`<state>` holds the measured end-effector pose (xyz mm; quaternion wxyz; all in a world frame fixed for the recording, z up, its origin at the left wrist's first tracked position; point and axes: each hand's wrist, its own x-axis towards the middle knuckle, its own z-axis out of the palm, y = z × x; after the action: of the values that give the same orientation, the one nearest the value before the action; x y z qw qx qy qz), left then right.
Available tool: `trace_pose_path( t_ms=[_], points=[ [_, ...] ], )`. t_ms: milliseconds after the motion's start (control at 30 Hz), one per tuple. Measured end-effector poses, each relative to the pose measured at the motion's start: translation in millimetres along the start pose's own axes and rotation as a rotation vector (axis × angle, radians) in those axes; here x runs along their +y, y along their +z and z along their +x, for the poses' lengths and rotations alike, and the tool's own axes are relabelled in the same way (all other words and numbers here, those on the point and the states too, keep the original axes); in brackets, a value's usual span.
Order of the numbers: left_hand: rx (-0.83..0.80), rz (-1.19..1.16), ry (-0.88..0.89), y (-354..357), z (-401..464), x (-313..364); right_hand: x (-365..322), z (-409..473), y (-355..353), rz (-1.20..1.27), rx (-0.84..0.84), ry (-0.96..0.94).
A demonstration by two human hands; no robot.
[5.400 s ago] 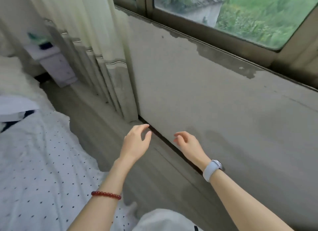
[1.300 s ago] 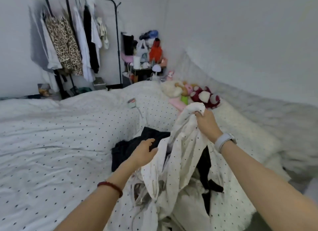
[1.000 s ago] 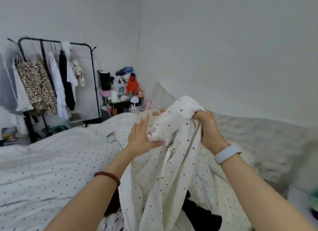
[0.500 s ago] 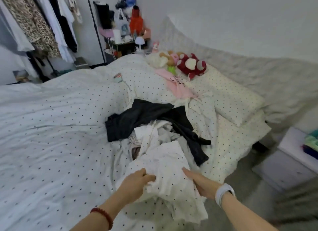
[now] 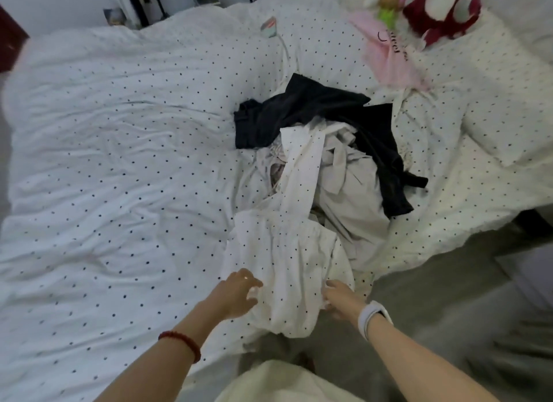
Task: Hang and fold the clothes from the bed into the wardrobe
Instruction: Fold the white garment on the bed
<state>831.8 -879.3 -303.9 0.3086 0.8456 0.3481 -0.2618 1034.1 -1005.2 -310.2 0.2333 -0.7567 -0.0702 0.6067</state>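
At the bed's near edge: two hands work one white dotted garment [image 5: 287, 270], which lies at the front of the clothes pile on the bed [image 5: 98, 168]
Change: a second ago both hands held this garment lifted high; now it is down on the cover, its lower part hanging over the edge
Left hand [image 5: 236, 294]: fingers curled against the garment's left side; a firm grip I cannot tell
Right hand [image 5: 341, 300]: fingers tucked into the cloth's right side, grasping it
Count: one black garment [image 5: 302, 108]; one pale grey garment [image 5: 350, 186]; one pink cloth [image 5: 386, 57]; one red plush toy [image 5: 440, 9]; two wrists, one red bead bracelet [image 5: 182, 341], one white watch [image 5: 371, 314]
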Motion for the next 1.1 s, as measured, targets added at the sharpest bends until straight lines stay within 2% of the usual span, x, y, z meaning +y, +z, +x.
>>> trace_pose_path(
  t_ms=[133,233,367,467,533,600,700,767,867,967,1033,1100],
  points=[
    [0.245,-0.169,-0.115,-36,32,-21,-12,28,-1,0.065,0.16,-0.158],
    [0.329,-0.2,-0.148,-69,70,-29,-31,49,-6,0.11,0.279,-0.296],
    [0.214,-0.178,-0.198,-84,128,-29,-49,80,-12,-0.05,0.327,-0.388],
    [0.079,-0.33,-0.241,-76,168,-32,-54,104,-10,0.019,0.304,-0.323],
    [0.086,-0.314,-0.255,-62,175,-32,-47,112,-5,0.034,0.312,-0.318],
    [0.136,-0.176,-0.183,-44,164,-33,-38,106,4,-0.041,0.315,-0.331],
    [0.178,-0.151,-0.047,-25,128,-36,-24,85,19,-0.13,0.287,-0.295],
    [0.183,-0.18,-0.021,-22,102,-42,-18,71,23,-0.19,0.301,-0.303],
    [0.255,-0.43,-0.059,-30,60,-47,-23,48,24,-0.218,0.247,-0.301],
    [0.444,-0.681,-0.023,-48,22,-48,-41,20,29,-0.317,0.135,-0.389],
    [0.597,-0.74,-0.002,-67,-14,-48,-60,-10,37,-0.37,0.064,-0.498],
    [0.684,-0.707,0.001,-86,-36,-52,-82,-35,42,-0.381,0.037,-0.579]
  ],
)
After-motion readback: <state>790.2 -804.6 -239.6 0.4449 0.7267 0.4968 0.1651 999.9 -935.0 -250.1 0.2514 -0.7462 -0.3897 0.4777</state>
